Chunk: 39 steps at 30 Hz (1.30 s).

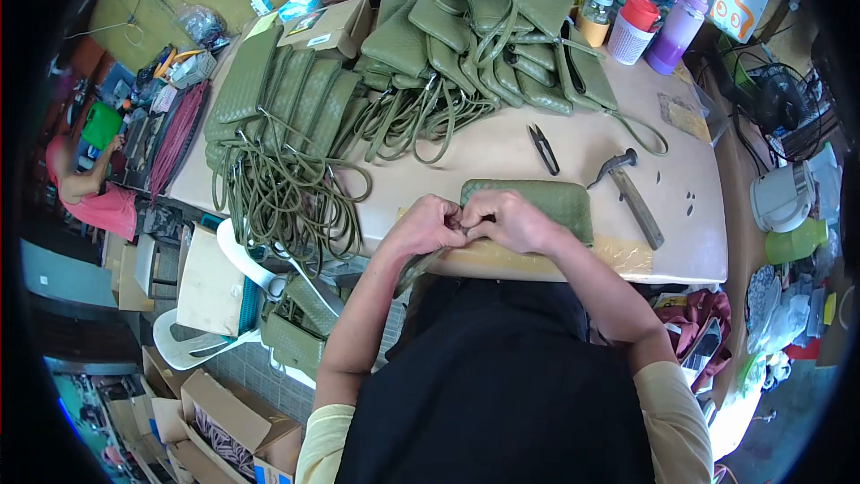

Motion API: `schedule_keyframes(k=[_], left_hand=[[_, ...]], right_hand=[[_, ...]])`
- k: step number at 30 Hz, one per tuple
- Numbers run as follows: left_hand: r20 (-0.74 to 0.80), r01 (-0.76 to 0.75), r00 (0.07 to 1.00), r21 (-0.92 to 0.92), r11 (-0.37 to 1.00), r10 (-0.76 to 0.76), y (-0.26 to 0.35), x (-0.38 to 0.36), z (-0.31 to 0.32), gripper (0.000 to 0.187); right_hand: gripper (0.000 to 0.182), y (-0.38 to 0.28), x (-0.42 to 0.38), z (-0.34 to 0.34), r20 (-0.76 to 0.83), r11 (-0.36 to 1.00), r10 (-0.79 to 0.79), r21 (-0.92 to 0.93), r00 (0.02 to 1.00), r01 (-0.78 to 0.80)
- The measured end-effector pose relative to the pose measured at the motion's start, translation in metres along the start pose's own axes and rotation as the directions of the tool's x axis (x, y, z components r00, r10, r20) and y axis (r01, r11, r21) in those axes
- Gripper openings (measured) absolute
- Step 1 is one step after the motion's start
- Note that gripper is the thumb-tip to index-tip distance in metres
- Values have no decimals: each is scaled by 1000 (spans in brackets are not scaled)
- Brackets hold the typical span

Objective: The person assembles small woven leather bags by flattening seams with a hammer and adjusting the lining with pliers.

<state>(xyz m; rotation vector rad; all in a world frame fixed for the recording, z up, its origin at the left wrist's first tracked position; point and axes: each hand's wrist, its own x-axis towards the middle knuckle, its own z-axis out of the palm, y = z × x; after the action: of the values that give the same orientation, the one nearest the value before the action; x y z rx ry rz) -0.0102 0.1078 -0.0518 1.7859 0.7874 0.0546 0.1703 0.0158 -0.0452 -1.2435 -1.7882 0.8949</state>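
At the table's front edge my left hand (432,226) and my right hand (506,220) meet, fingers pinched together over the left end of a green woven pouch (546,206). What sits between the fingertips is too small to make out. A green strap (419,271) hangs below my left hand over the edge. The pouch lies flat, partly under my right hand. Black snips (544,151) lie behind the pouch, and a hammer (634,202) with a wooden handle rests to its right.
Green pouches (296,99) with looped straps pile up at the left, more (484,45) at the back. A jar (595,18), a red-lidded cup (632,31) and a purple bottle (676,31) stand back right. Another person (90,193) is far left.
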Motion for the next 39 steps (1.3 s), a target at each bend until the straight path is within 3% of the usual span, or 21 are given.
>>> schedule_keyframes(k=[1, 4, 5, 7, 8, 11, 13, 15, 16, 18, 21, 28, 29, 31, 35, 37, 39], left_hand=[[15, -31, 999, 2, 1000, 31, -2, 1, -1, 20], [14, -54, 998, -42, 998, 55, -5, 1, 2, 18], [4, -54, 998, -81, 995, 55, -4, 2, 2, 16], [17, -43, 999, 7, 999, 43, 0, 4, -4, 17], [30, -28, 999, 90, 996, 25, 1, 4, -4, 17], [35, -59, 998, 82, 995, 56, -6, 6, -4, 25], [22, -64, 998, 47, 997, 63, -6, 6, -2, 21], [15, -72, 997, 14, 997, 72, -3, 4, -1, 18], [31, -25, 999, -8, 1000, 25, 2, 3, -3, 21], [47, 23, 999, -39, 999, -22, 4, 4, -4, 24], [52, -24, 999, 118, 993, 18, 1, 4, -7, 23], [38, -45, 998, -28, 999, 46, 5, 0, -4, 22], [33, -20, 999, -41, 999, 21, 7, 0, -5, 22], [22, -11, 1000, -15, 1000, 11, 5, 0, -6, 20], [44, -8, 999, -41, 999, 10, 1, 5, -3, 15], [40, 1, 999, -57, 998, 1, 3, 3, -2, 14], [38, 12, 999, -69, 998, -9, 6, 4, -5, 13]], right_hand=[[10, 5, 0, -2, -2, 1000, -1, -1, 1000, 1], [9, 15, -2, -21, -22, 956, -15, -294, 1000, 8], [9, 15, -2, -21, -23, 956, -18, -293, 1000, 10], [10, -3, -1, -20, -19, 988, -6, -155, 1000, 3], [11, -14, 2, -12, 21, 995, -9, 95, 1000, 7], [13, 11, 6, -1, 31, 991, 87, 104, 996, -90], [12, 13, 6, -4, 16, 993, 112, 43, 994, -113], [11, 11, 7, -9, -110, 938, 4, -343, 994, -42], [11, 6, 8, -9, -114, 937, -2, -347, 993, -38], [10, -7, 7, -8, -26, 988, 25, 151, 999, -20], [12, 18, 11, 10, 45, 960, 141, 238, 989, -148], [9, 2, 8, 5, -66, 986, 40, -157, 997, -50], [9, -3, 7, 1, -66, 986, 37, -159, 997, -47], [9, -11, 3, -5, -115, 997, 66, 45, 991, -62], [9, 8, -6, -5, -33, 996, 82, 44, 996, -80], [10, 12, -9, -20, -69, 952, 66, -295, 995, -84], [11, 3, -9, -25, -76, 928, 91, -355, 993, -112]])
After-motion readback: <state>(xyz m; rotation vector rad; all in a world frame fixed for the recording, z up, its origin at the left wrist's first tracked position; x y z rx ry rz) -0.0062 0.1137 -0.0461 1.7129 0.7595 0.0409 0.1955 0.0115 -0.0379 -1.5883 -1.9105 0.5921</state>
